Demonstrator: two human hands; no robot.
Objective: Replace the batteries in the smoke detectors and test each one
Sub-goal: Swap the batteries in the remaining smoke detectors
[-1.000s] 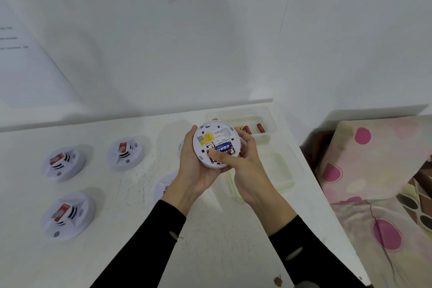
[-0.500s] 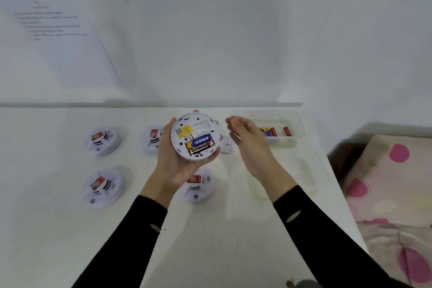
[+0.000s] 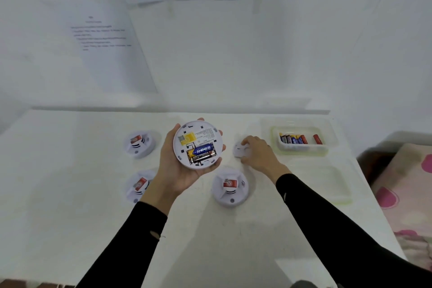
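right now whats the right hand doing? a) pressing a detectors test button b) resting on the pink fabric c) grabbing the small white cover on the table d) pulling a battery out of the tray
c: the right hand is on the small white cover lying on the table, beside the open smoke detector held in the left hand, short of the battery tray.

Open-backed smoke detector point(image 3: 197, 144), two batteries point(image 3: 201, 152) seated
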